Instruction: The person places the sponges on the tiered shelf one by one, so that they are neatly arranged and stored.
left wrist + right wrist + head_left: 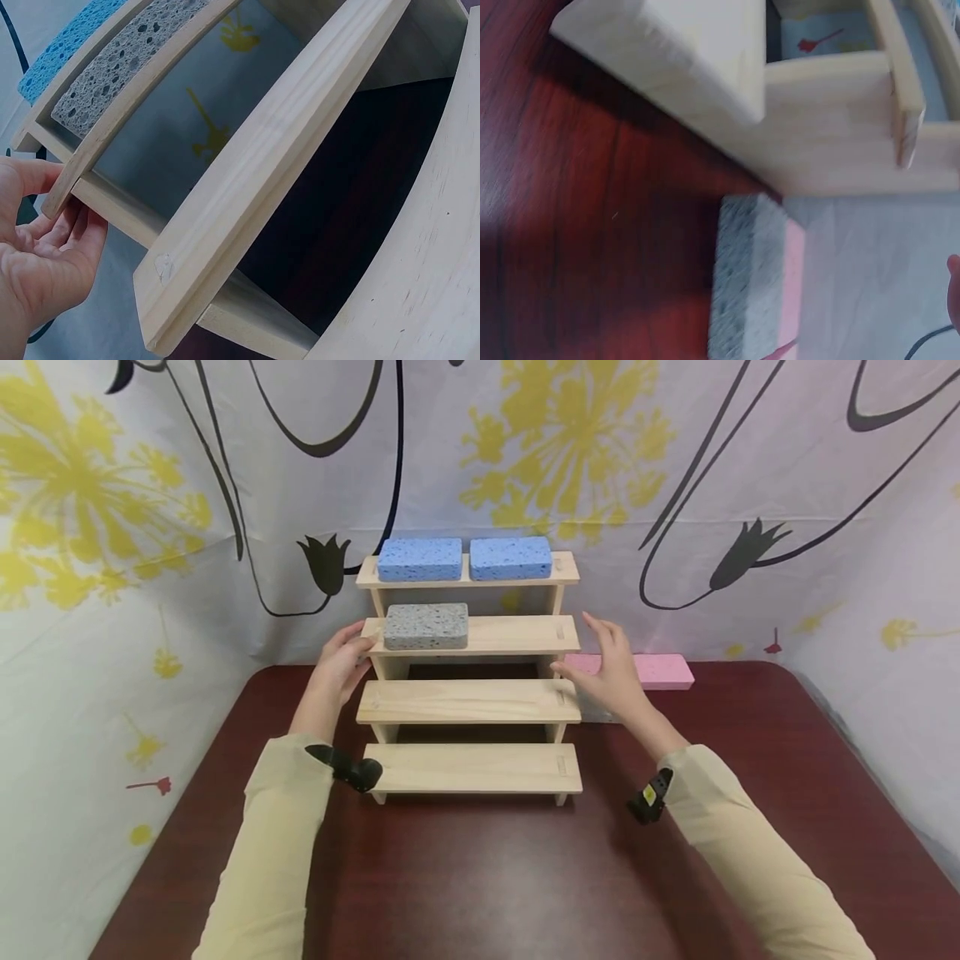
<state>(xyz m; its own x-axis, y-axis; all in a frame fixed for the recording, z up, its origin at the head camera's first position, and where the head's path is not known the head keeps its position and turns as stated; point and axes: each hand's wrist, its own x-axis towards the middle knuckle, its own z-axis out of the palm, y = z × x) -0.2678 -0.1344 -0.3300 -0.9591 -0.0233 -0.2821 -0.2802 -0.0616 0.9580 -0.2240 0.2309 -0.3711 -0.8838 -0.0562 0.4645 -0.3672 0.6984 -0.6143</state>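
Observation:
A four-tier wooden step shelf (pixel 472 702) stands toward the back of the table. My left hand (pixel 341 664) grips the left end of its second tier from the top; in the left wrist view, the left hand (pixel 45 247) has its thumb above the board and fingers beneath. A grey sponge (pixel 426 627) lies on that tier's left half. Two blue sponges, a left one (pixel 420 560) and a right one (pixel 511 558), lie side by side on the top tier. By the shelf's right end, my right hand (pixel 611 672) holds nothing, its thumb and fingers spread apart.
Behind the right hand, a pink sponge (pixel 663 672) lies at the table's back edge; another grey sponge (pixel 739 285) is beside the pink in the right wrist view. A patterned cloth (pixel 750 460) hangs behind the dark red table (pixel 480 877).

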